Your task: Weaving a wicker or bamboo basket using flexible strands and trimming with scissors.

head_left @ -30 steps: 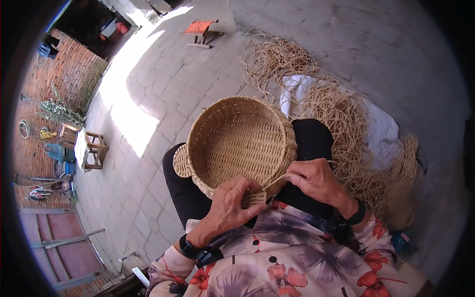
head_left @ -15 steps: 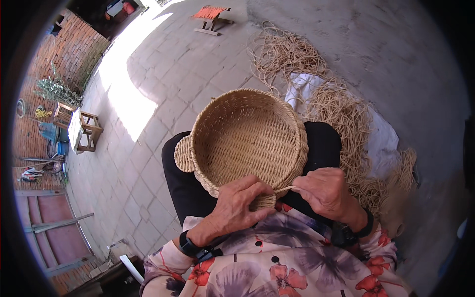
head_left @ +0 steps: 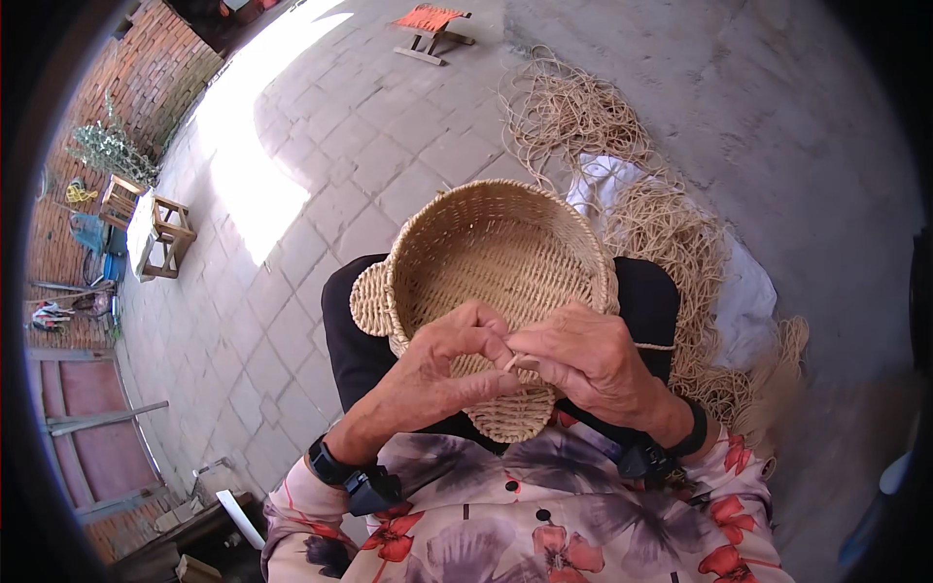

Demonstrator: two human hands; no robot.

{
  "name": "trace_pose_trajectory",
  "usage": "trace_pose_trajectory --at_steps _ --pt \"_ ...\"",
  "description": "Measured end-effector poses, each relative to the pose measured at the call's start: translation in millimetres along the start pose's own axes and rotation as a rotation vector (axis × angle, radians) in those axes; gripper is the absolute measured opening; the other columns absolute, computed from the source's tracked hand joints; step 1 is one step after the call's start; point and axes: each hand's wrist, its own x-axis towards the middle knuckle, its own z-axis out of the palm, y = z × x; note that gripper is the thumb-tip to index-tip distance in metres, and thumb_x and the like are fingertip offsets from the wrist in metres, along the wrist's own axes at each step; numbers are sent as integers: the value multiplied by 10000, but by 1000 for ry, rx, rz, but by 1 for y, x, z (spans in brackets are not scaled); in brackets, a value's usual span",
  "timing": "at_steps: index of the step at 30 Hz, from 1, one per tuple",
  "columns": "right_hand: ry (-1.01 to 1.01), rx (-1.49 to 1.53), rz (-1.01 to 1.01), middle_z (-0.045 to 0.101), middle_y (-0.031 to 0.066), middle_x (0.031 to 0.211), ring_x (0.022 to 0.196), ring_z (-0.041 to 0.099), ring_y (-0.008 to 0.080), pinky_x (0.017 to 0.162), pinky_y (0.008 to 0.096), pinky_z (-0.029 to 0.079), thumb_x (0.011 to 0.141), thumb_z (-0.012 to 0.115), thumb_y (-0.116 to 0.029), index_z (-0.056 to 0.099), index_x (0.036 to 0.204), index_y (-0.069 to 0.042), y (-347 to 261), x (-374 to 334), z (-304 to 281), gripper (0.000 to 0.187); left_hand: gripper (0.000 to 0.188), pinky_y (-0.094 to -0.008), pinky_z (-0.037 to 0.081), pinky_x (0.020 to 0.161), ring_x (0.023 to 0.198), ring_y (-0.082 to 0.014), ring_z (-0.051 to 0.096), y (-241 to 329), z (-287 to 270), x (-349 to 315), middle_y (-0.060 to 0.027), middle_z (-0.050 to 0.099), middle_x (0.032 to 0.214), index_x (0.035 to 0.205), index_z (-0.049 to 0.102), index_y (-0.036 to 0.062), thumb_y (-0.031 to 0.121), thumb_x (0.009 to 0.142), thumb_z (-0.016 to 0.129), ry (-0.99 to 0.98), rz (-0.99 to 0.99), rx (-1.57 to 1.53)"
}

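Observation:
A round woven basket (head_left: pixel 466 262) of tan cord rests on my lap, its opening facing up. One rounded woven tab (head_left: pixel 369 299) sticks out from its left side, another tab (head_left: pixel 510 418) from its near side. Over the near rim, my left hand (head_left: pixel 442 364) and my right hand (head_left: pixel 598 360) meet with their fingertips pinched together. Between them shows a short bit of cord (head_left: pixel 517 361). A length of the same cord trails out to the right from behind my right hand. The fingers partly hide the near rim.
Piles of loose tan cord (head_left: pixel 666 228) lie on a white cloth (head_left: pixel 743 287) on the floor to my right. A folding stool (head_left: pixel 430 29) with an orange seat stands far ahead. At left are a wooden stool (head_left: pixel 165 233) and a brick wall (head_left: pixel 146 73).
My right hand has moved left, from pulling the cord out at the right to meeting my left hand's fingertips. My left hand has lifted off the near tab, which now shows more fully.

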Motion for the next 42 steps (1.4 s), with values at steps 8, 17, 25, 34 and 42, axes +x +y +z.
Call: trace_pose_trajectory --at_steps 8,17,25,34,42 --pt "144 733 479 677 65 886 787 636 92 650 234 522 938 634 -79 671 1150 -21 -13 -5 21 223 127 -194 439 645 714 -34 530 -1 4 -7 43 569 849 884 649 42 116 864 750 257 -193 -291" --pt "-50 390 369 650 46 824 725 611 94 621 239 471 865 679 -6 690 965 1 5 -17 -10 101 112 -183 411 560 641 -33 524 -1 26 -38 12 628 791 924 638 22 106 894 706 387 -308 -393" --pt "-391 370 362 664 56 781 696 623 108 625 265 488 833 645 -12 674 930 13 16 -7 -26 104 337 -205 457 751 919 -79 583 -42 44 -94 -26 650 1120 1215 609 19 206 938 654 -130 -713 -637" --pt "-547 166 290 612 110 699 640 630 228 600 338 483 783 626 -62 625 831 -6 12 7 -19 74 786 -204 385 728 717 -57 370 -41 68 -73 -87 505 1325 1476 326 13 235 849 745 -237 -523 -1138" --pt "-593 27 119 571 164 694 697 607 373 620 444 465 771 604 -48 551 783 -5 13 13 -10 69 792 -183 359 703 712 -52 377 -52 72 -77 -90 538 1221 1470 320 5 220 842 751 -288 -533 -1185"
